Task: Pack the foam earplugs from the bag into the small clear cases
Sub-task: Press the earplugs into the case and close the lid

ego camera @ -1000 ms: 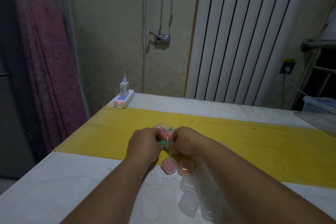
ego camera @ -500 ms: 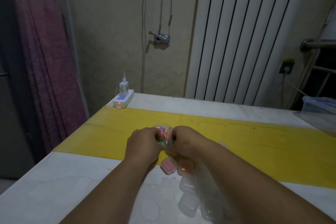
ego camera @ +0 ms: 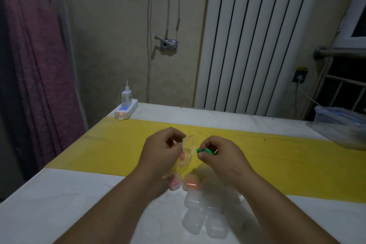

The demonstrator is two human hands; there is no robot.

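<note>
- Yellow-striped table (ego camera: 89, 148): hands now apart, earlier joined at bag (ego camera: 187, 149).
- Left hand (ego camera: 162, 151) fingers clamp bag.
- Right hand (ego camera: 222, 157), 3 o'clock of bag, pinches green earplugs (ego camera: 206, 151), now out.
- Clear cases (ego camera: 195, 220) at 6 o'clock.

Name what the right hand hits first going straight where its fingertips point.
Probably the clear bag that the left hand holds; the right hand, pinching green earplugs, points leftward at it.
</note>
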